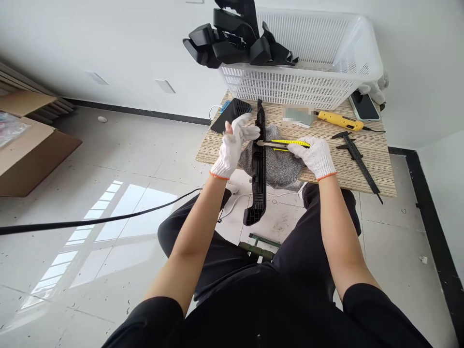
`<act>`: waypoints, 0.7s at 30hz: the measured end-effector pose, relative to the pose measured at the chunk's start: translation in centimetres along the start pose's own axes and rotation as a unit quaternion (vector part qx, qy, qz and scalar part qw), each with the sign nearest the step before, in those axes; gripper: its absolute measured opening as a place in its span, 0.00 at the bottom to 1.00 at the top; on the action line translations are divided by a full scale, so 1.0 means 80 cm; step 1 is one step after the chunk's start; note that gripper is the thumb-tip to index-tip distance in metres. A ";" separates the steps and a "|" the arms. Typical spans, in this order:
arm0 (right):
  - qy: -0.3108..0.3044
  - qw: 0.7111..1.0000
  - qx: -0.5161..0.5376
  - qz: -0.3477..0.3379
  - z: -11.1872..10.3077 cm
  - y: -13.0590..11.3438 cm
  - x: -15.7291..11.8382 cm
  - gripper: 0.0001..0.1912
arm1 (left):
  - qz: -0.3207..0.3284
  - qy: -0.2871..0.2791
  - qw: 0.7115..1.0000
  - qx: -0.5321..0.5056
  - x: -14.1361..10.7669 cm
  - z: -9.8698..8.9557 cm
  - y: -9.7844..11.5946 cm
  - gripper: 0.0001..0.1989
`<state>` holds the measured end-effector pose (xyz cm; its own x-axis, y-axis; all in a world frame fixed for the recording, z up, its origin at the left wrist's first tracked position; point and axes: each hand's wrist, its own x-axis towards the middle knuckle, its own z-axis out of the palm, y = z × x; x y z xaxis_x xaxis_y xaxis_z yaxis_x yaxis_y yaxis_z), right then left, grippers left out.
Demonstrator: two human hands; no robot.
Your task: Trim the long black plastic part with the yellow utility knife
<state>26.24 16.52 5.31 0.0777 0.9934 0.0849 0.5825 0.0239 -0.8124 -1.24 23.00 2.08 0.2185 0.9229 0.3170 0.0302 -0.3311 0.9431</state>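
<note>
A long black plastic part (258,169) lies across a grey cloth (284,166), its near end jutting past the table's front edge. My right hand (315,154), in a white knit glove with an orange cuff, grips a yellow utility knife (290,143). The knife's blade is out and points left, its tip at the black part. On the left side of the part is my left hand (232,144), also gloved, with fingers apart and a bare thumb tip showing. Its fingertips are by the part's edge; whether they touch it I cannot tell.
Behind stands a white plastic basket (293,79) with black plastic parts (235,43) over its left side. A yellow corded tool (340,121), a caliper (357,157) and phones (364,105) lie on the wooden table (380,181). A cardboard box (39,154) sits left.
</note>
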 end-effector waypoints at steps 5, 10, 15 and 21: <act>-0.004 1.000 -0.004 -0.006 0.001 -0.001 0.000 0.22 | 0.096 -0.128 0.986 0.043 -0.074 -0.002 0.031 0.54; -0.005 1.000 0.011 -0.007 0.003 0.001 0.001 0.21 | 0.197 -0.163 0.943 0.215 -0.089 -0.001 0.052 0.43; -0.009 1.000 0.009 0.001 0.000 -0.002 -0.001 0.21 | 0.243 -0.202 0.918 0.241 -0.086 0.010 0.065 0.48; -0.005 1.000 -0.013 0.005 0.001 -0.004 0.000 0.24 | 0.225 -0.156 0.908 0.316 -0.095 0.007 0.068 0.45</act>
<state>26.02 16.51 5.50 0.0753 0.9947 0.0700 0.6025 0.0105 -0.7981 -2.17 14.06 4.72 0.6101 0.5989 0.5187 0.4026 -0.7982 0.4481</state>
